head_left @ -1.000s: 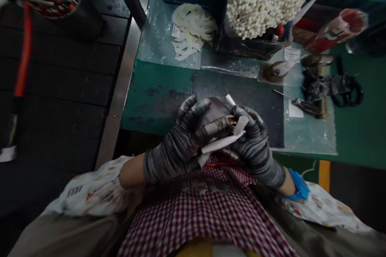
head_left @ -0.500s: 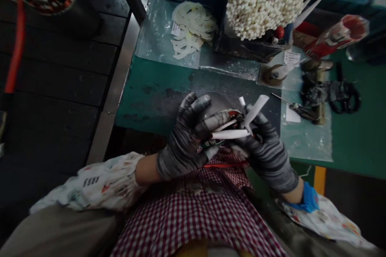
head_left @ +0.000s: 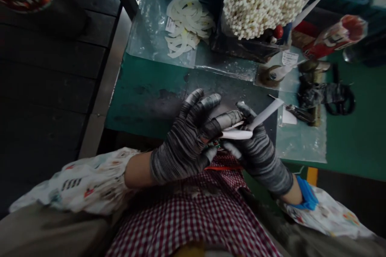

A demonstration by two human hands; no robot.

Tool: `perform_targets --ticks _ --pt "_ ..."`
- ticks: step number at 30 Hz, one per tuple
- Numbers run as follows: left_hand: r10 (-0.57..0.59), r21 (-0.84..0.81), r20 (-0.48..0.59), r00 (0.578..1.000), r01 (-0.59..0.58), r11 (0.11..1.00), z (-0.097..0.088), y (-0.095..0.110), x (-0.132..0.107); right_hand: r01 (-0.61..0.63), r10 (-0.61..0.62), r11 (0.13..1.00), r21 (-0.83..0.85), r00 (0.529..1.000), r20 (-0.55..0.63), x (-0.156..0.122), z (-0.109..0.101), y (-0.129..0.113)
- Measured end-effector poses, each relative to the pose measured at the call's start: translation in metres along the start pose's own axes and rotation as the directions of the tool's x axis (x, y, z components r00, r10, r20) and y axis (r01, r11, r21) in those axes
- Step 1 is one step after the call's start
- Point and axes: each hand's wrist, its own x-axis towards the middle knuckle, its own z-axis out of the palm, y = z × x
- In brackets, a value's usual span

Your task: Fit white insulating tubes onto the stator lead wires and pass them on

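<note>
My left hand (head_left: 181, 144), in a grey striped glove, curls over the near left side of a motor stator (head_left: 222, 109), mostly hidden under my hands. My right hand (head_left: 261, 156), gloved alike, closes at the stator's right side around the base of the sleeved leads. One white sleeve (head_left: 267, 114) sticks up to the right from its fingers. Another white sleeve (head_left: 237, 134) lies across between both hands. A red lead (head_left: 224, 167) runs below, against the checked apron (head_left: 181, 216). What the right fingertips press on is partly hidden.
White ring-like strips (head_left: 188, 23) lie on a plastic bag. Behind stands a bin of cut white tubing (head_left: 268, 3). To the right are a tape roll (head_left: 269, 76), a screwdriver (head_left: 298, 112), scissors (head_left: 342, 102) and a red can (head_left: 337, 38). Another wound stator (head_left: 60, 11) stands far left.
The right fingers have closed further around the sleeved leads, and the upper sleeve now leans farther right. The left hand has shifted slightly, its fingers more over the stator. The view has shifted a little.
</note>
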Motion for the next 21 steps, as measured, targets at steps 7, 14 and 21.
perform_targets --ticks 7,14,21 --pt "-0.039 -0.123 -0.092 0.995 0.028 0.992 -0.014 -0.018 -0.011 -0.335 0.228 0.693 0.639 0.942 0.246 0.055 0.013 -0.013" --pt "-0.123 -0.088 0.19 0.974 0.142 0.986 -0.068 -0.065 -0.016 -0.392 0.202 0.622 0.678 0.917 0.344 0.102 0.036 -0.025" --pt "-0.005 0.505 -0.052 0.999 0.031 0.862 -0.081 -0.071 -0.021 -0.303 0.182 0.812 0.499 0.944 0.276 0.124 0.052 -0.032"
